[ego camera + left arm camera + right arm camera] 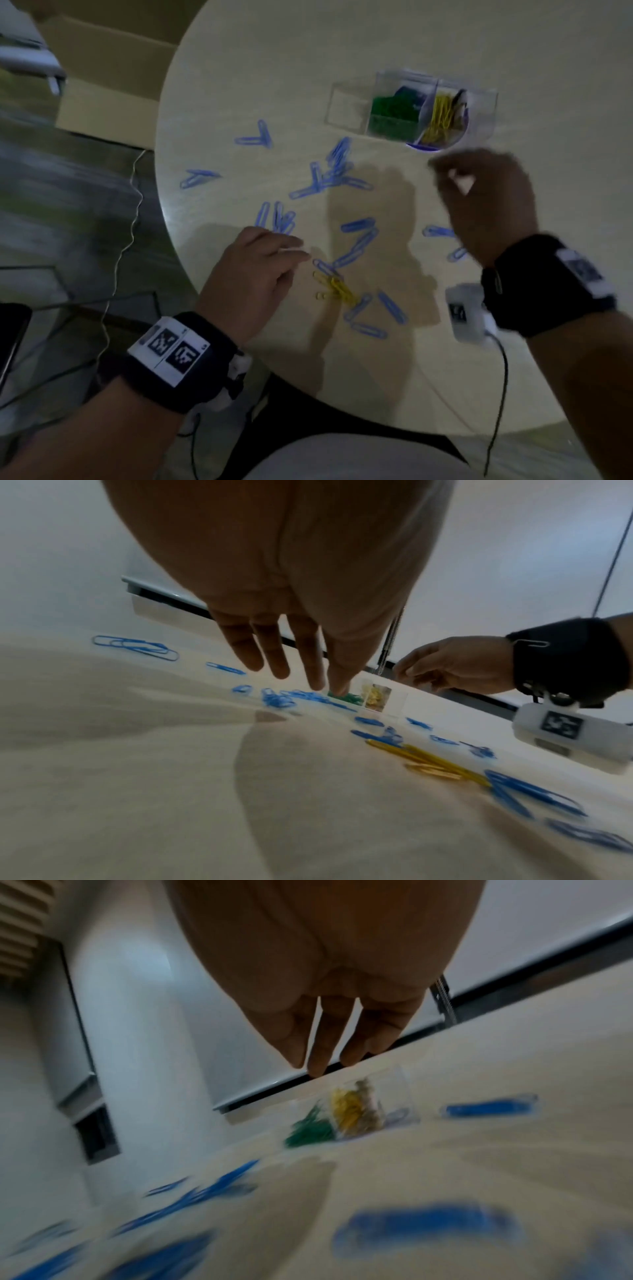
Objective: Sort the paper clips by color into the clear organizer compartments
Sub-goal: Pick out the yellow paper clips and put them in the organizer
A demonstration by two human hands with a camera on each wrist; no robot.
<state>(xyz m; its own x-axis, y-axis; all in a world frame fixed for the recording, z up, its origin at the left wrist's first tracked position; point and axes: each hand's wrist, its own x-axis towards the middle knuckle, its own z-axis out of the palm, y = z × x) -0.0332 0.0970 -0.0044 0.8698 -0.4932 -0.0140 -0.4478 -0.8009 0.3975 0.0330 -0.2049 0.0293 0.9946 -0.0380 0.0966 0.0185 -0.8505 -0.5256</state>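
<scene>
Many blue paper clips (pixel 329 174) lie scattered over the round pale table (pixel 281 68). A small pile of yellow clips (pixel 337 287) lies near the front, just right of my left hand (pixel 301 250). That hand hovers low with its fingers (pixel 267 664) straight and holds nothing. The clear organizer (pixel 346 102) stands at the back right, with green clips (pixel 390 109) in one compartment and yellow clips (pixel 440 113) in the one beside it. My right hand (pixel 445 174) is blurred just in front of the organizer (pixel 397 1091). Its fingers (pixel 318 1064) point down, and nothing shows in them.
A cardboard box (pixel 113 68) sits beyond the table's left edge. Cables hang down off the table's left side and front. A dark flat device (pixel 10 339) lies at the far left. The organizer's leftmost compartment holds nothing.
</scene>
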